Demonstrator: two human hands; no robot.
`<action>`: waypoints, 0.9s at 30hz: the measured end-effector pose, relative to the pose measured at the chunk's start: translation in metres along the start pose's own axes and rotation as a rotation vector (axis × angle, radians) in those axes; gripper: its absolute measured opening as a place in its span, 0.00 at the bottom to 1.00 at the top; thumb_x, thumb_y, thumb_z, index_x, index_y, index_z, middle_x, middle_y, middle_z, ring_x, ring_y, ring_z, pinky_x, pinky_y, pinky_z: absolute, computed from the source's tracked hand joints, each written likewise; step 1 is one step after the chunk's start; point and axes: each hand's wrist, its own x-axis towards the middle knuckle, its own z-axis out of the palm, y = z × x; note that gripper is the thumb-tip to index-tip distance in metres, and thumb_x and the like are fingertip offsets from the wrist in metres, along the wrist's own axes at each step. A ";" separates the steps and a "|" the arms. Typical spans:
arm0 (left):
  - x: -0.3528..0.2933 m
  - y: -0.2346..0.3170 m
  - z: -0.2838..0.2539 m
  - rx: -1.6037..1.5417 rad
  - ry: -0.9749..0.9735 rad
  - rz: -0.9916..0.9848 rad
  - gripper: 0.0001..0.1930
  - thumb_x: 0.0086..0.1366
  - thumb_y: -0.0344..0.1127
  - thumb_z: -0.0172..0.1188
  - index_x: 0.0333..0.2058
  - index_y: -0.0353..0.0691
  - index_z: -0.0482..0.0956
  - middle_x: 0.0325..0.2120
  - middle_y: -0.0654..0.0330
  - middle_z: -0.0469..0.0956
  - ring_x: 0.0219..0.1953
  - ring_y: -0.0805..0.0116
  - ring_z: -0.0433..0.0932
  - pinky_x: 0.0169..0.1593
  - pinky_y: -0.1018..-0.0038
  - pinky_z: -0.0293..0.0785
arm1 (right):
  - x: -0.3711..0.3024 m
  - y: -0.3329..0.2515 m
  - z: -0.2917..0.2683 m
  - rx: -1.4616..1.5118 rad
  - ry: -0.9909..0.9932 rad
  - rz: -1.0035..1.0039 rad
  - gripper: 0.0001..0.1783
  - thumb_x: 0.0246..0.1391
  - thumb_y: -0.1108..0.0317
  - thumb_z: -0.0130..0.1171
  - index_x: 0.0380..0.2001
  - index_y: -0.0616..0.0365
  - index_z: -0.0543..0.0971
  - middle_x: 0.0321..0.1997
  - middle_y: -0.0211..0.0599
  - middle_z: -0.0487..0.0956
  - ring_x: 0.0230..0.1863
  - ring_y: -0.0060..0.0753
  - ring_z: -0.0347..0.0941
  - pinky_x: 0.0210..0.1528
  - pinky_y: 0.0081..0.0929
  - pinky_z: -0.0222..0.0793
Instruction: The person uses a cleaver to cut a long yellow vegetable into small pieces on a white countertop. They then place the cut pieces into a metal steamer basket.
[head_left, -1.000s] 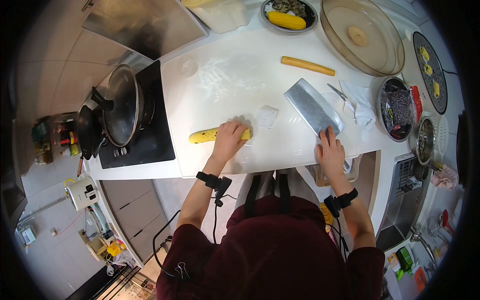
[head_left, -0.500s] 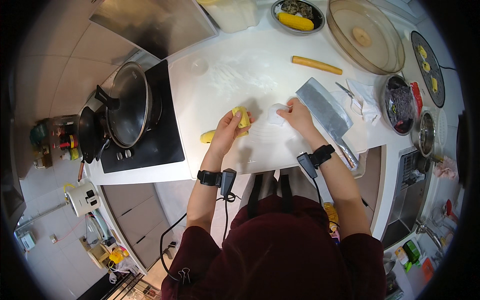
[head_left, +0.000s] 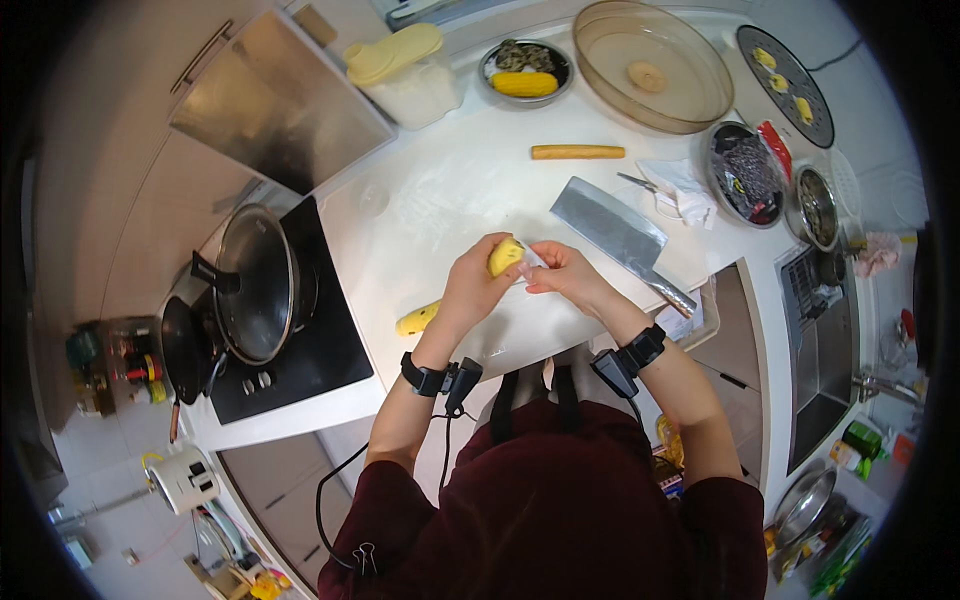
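Note:
My left hand (head_left: 474, 283) is closed around a yellow roll of dough (head_left: 506, 255) with dark specks on its end, held above the white board. In my right hand (head_left: 568, 278), fingers pinch a small sheet of white paper (head_left: 533, 261) against the roll's right side. Part of that paper is hidden by the fingers. A longer piece of yellow dough (head_left: 416, 319) lies on the board beside my left forearm. To the right of my hands rests a broad cleaver (head_left: 608, 222), its handle toward me.
Beyond the cleaver are a wooden rolling pin (head_left: 578, 152), scissors with white paper (head_left: 690, 190), and a large glass basin (head_left: 590, 70). A bowl with yellow dough (head_left: 525, 84) stands at the back. A round dark tray (head_left: 785, 70) holds several yellow pieces. A lidded pan (head_left: 255, 285) sits left on the cooktop.
My two hands have come together, and the white paper now touches the yellow roll. The whole view has turned and shifted a little, showing more of the counter's back left.

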 end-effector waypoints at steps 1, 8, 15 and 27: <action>0.001 0.008 0.002 0.065 -0.019 0.056 0.24 0.59 0.40 0.69 0.51 0.36 0.74 0.41 0.52 0.80 0.44 0.60 0.80 0.47 0.70 0.76 | -0.006 -0.007 -0.001 0.030 -0.029 0.030 0.21 0.57 0.72 0.62 0.51 0.61 0.69 0.41 0.34 0.77 0.41 0.22 0.76 0.46 0.22 0.78; 0.012 0.041 0.000 0.183 -0.132 0.333 0.24 0.56 0.38 0.69 0.50 0.37 0.75 0.42 0.52 0.78 0.44 0.53 0.78 0.47 0.66 0.74 | -0.042 -0.029 -0.002 0.292 -0.045 0.054 0.22 0.59 0.72 0.56 0.55 0.63 0.66 0.52 0.41 0.73 0.48 0.29 0.77 0.52 0.27 0.77; 0.017 0.058 0.000 0.185 -0.221 0.495 0.22 0.54 0.33 0.69 0.48 0.39 0.75 0.40 0.54 0.76 0.44 0.54 0.75 0.48 0.66 0.73 | -0.077 -0.046 -0.001 0.134 0.091 -0.029 0.23 0.59 0.76 0.45 0.59 0.65 0.62 0.57 0.44 0.71 0.53 0.36 0.77 0.57 0.31 0.75; 0.025 0.108 0.064 0.191 -0.273 0.807 0.24 0.46 0.30 0.71 0.45 0.43 0.77 0.40 0.58 0.76 0.44 0.54 0.75 0.47 0.64 0.72 | -0.137 -0.036 -0.037 0.675 0.110 -0.101 0.25 0.61 0.68 0.40 0.60 0.67 0.62 0.62 0.50 0.67 0.59 0.45 0.72 0.64 0.43 0.68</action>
